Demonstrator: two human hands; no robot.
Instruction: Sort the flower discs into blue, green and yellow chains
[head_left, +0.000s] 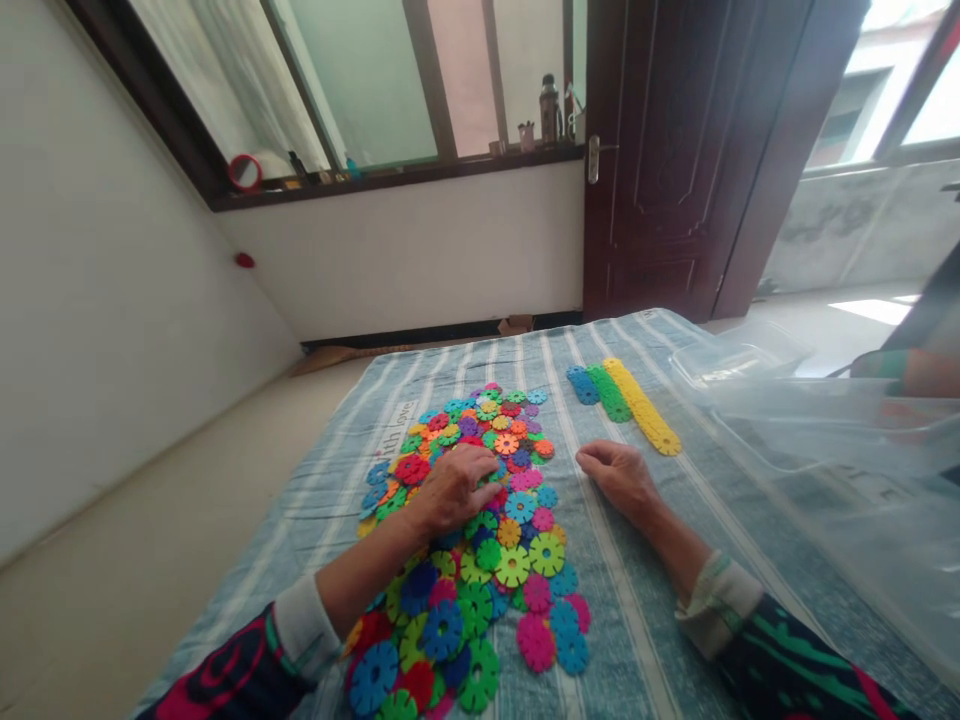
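Observation:
A long heap of colourful notched plastic discs (513, 566) lies on the striped cloth. My left hand (456, 488) rests over the middle of the heap, its fingers bent down among the discs, with a gap between thumb and forefinger. To the right of the heap, my right hand (621, 478) is closed just above the cloth, thumb and fingertips together; whether anything small is inside is hidden. Beyond it lie three rows of overlapping discs: a short blue row (582, 385), a green row (609, 393) and a longer yellow row (642, 407).
Clear plastic boxes (787, 400) stand on the right of the striped cloth (630, 600). Part of another person (911, 372) shows at the right edge. Behind are a dark red door (667, 150) and a window sill (405, 178) with a flask and small items.

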